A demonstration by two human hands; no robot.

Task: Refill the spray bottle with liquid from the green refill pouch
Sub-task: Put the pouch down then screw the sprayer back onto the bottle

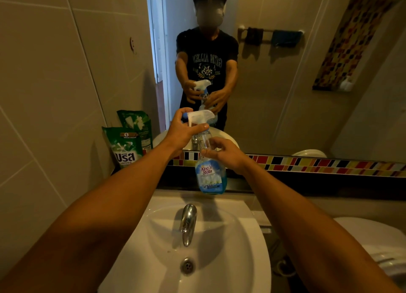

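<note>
A clear spray bottle [210,176] with a blue label and a little blue liquid stands upright on the ledge behind the sink. My left hand [184,132] is wrapped around its white trigger head [201,116]. My right hand [224,154] grips the bottle's neck and shoulder from the right. The green refill pouch [124,146] stands upright on the ledge at the left, leaning against the wall tiles, apart from both hands.
A white sink [239,244] with a chrome tap [187,223] lies below the ledge. The mirror [285,84] behind reflects the person, the bottle and the pouch. A mosaic tile strip [318,164] runs under the mirror. A white toilet [373,237] is at the lower right.
</note>
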